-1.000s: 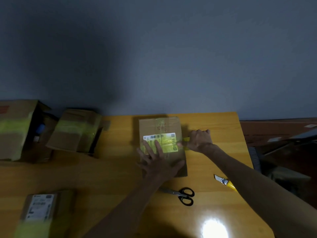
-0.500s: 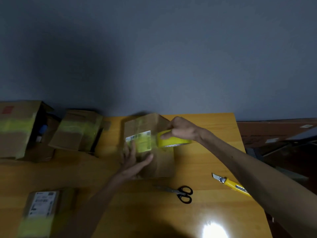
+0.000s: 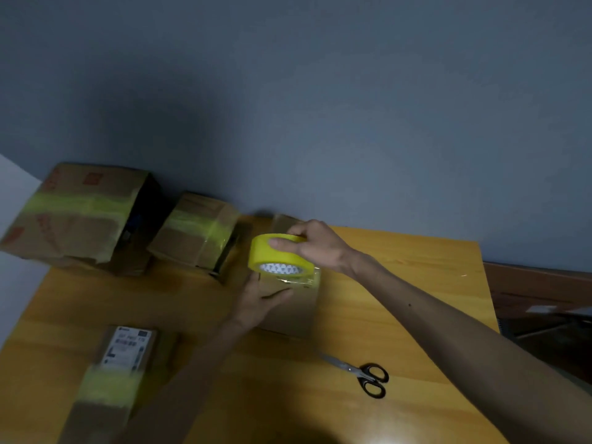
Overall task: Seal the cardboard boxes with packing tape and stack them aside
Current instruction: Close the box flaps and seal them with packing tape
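Observation:
A brown cardboard box [image 3: 294,312] stands tilted on the wooden table [image 3: 400,283], near its middle. My left hand [image 3: 259,302] grips the box's left side, thumb across its front face. Over the box's upper edge my right hand [image 3: 315,243] holds a yellow roll of packing tape [image 3: 275,256], fingers curled round its rim. A strip of yellow tape runs from the roll onto the box's right edge. The far side of the box is hidden behind the roll and my hand.
Two taped boxes [image 3: 80,216] [image 3: 198,232] sit at the back left against the grey wall. Another taped box with a white label [image 3: 118,370] lies at the front left. Black-handled scissors [image 3: 362,374] lie right of my left forearm.
The box has been turned up and to the left from lying flat. My right hand has carried the tape roll over its top. The view has swung right, and the yellow knife has left it.

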